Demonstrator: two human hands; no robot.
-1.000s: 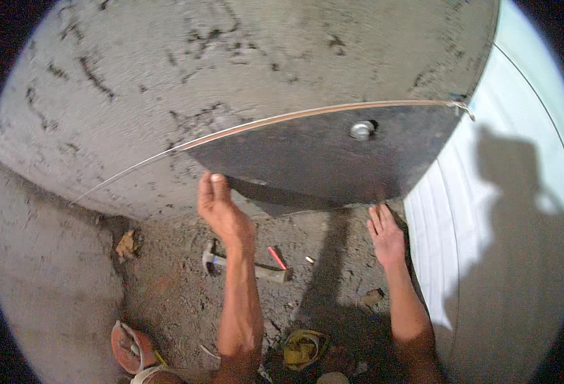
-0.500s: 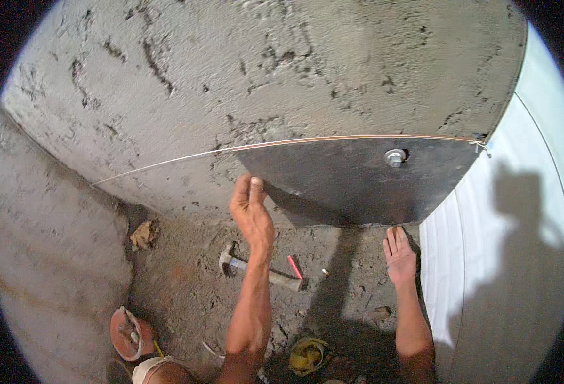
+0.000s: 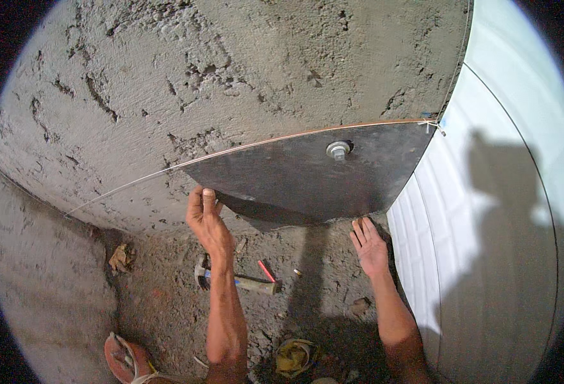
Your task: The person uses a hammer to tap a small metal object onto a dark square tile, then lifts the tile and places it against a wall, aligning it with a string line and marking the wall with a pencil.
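Note:
A large dark grey tile (image 3: 282, 179) stands against the rough wall, and a round metal fitting with a hexagonal end (image 3: 338, 151) juts through it. My left hand (image 3: 208, 224) pinches the tile's left edge between thumb and fingers. There a dark gap or shadow shows along that edge. Down at the tile's lower right corner, my right hand (image 3: 370, 248) is palm up, its fingers stretched out and their tips at the bottom edge. A taut string (image 3: 243, 147) runs along the tile's top edge and on across the bare wall to the left.
White ribbed sheeting (image 3: 451, 224) covers the right side. On the dirt floor lie a hammer (image 3: 253, 285), a red marker-like stick (image 3: 266, 271) and a stone (image 3: 122, 258). An orange bucket (image 3: 119, 358) and a yellowish container (image 3: 295, 357) stand near me.
The view has shifted, so the tile, string and floor things appear farther left. Both hands keep their places at the tile's left and bottom edges; the right fingers look slightly more spread.

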